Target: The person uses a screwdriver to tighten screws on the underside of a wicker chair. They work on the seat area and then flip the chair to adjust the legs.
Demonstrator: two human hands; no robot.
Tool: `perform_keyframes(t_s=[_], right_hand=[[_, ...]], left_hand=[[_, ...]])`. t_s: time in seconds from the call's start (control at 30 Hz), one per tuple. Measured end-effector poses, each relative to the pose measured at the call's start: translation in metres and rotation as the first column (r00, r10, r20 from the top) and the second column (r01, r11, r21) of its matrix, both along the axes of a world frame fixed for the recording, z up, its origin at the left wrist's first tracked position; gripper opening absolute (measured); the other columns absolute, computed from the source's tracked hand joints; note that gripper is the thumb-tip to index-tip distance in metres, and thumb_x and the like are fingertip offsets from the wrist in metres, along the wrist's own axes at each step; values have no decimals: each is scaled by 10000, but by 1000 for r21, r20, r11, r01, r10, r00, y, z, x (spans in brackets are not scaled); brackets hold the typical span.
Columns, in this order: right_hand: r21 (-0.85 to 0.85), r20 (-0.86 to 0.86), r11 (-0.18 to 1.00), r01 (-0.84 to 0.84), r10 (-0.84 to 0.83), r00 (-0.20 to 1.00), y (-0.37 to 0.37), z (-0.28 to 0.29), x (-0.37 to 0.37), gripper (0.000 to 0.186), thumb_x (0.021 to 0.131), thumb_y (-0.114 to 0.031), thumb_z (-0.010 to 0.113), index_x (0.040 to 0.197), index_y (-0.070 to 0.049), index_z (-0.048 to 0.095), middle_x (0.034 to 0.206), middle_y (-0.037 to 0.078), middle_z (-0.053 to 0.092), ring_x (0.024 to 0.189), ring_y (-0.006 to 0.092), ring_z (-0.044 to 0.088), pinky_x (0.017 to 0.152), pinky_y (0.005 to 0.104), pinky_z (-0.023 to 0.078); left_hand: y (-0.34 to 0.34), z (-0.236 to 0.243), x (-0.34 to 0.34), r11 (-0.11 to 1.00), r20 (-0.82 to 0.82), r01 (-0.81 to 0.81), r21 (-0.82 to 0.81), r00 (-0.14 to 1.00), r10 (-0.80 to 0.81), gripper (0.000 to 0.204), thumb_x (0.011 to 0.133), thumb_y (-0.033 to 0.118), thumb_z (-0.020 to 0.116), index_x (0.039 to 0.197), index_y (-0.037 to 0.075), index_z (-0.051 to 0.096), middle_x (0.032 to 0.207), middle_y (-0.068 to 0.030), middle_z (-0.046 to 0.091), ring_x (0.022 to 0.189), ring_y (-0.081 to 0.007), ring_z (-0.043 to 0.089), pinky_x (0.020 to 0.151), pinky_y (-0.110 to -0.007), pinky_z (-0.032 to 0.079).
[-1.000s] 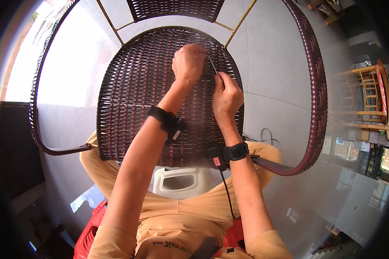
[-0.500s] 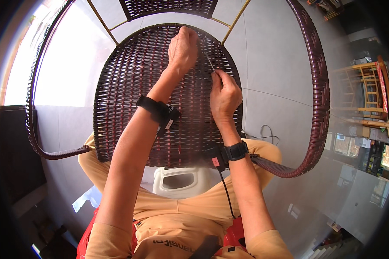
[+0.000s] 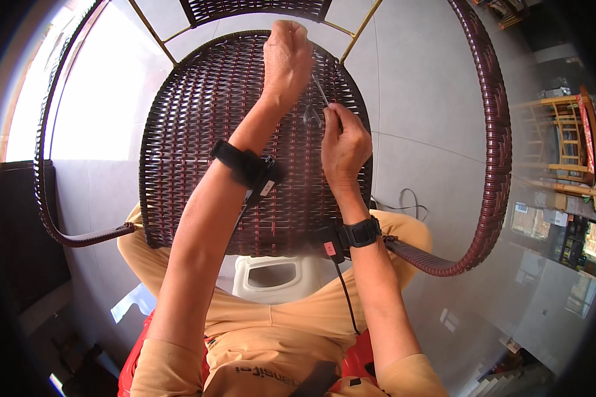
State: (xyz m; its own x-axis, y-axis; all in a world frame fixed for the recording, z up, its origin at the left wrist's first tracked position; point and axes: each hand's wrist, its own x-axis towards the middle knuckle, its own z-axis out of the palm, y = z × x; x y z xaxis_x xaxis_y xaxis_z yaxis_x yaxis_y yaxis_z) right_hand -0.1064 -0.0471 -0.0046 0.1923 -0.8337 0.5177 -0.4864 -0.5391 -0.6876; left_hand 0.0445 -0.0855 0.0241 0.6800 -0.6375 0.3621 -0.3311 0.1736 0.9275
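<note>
A dark brown and red woven chair seat [image 3: 205, 152] lies in front of me, over my lap. Near its far edge is my left hand [image 3: 288, 63], closed with the knuckles up; whatever its fingers pinch is hidden. To the right and a little nearer, my right hand [image 3: 346, 142] grips a thin metal rod [image 3: 320, 89] between thumb and fingers. The rod slants up and left toward the weave; its far tip I cannot make out clearly. A faint pale loop [image 3: 311, 118] shows just left of my right fingers.
Wrapped chair arms curve at the left [image 3: 41, 172] and right [image 3: 498, 145]. Beyond the seat is the woven backrest [image 3: 258, 10] on gold-coloured rods. A white plastic stool [image 3: 271, 291] stands below the seat. Wooden frames [image 3: 566, 139] are at the right. A black cable [image 3: 346, 291] hangs from my right wrist.
My left hand has moved slightly farther away from me, to the seat's far edge. The chair has shifted a little. My right hand stays nearly in place with the rod.
</note>
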Motion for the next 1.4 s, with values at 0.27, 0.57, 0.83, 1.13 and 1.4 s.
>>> perform_keyframes(t_s=[0.27,0.57,0.83,1.13,1.4], right_hand=[[30,-58,999,-22,23,998,3,6,-1,139,880,-174,595,905,-48,649,799,109,657,664,295,634,581,358,496],[40,-68,999,-2,5,998,3,1,-1,130,874,-189,618,929,-75,649,766,76,632,631,273,618,554,349,482],[14,-37,1000,1,0,999,1,0,-1,129,843,-161,660,938,-74,654,739,81,609,604,285,599,535,357,468],[12,-43,1000,18,-17,999,1,0,-1,129,833,-151,670,934,-73,655,737,84,609,603,289,599,536,357,472],[19,-74,1000,24,-23,997,0,-1,-3,120,842,-166,662,933,-90,652,753,63,623,619,271,611,539,347,480]], left_hand=[[-29,11,24,999,122,21,43,992,-26,215,950,206,473,984,-4,500,632,-21,508,505,-75,475,484,-247,493],[-38,77,3,974,267,155,-165,958,-107,122,959,125,429,895,21,425,637,-94,476,544,-176,442,501,-335,383],[-13,104,-18,945,271,271,-186,938,-216,88,956,76,418,891,16,418,617,-56,421,529,-148,400,496,-300,365],[5,95,-22,831,-83,419,-366,875,-478,113,986,116,433,894,51,440,677,24,397,577,-65,356,501,-210,333],[-48,96,21,969,413,229,-96,895,-170,129,934,122,455,896,-1,459,655,-146,512,569,-236,509,547,-366,431]])
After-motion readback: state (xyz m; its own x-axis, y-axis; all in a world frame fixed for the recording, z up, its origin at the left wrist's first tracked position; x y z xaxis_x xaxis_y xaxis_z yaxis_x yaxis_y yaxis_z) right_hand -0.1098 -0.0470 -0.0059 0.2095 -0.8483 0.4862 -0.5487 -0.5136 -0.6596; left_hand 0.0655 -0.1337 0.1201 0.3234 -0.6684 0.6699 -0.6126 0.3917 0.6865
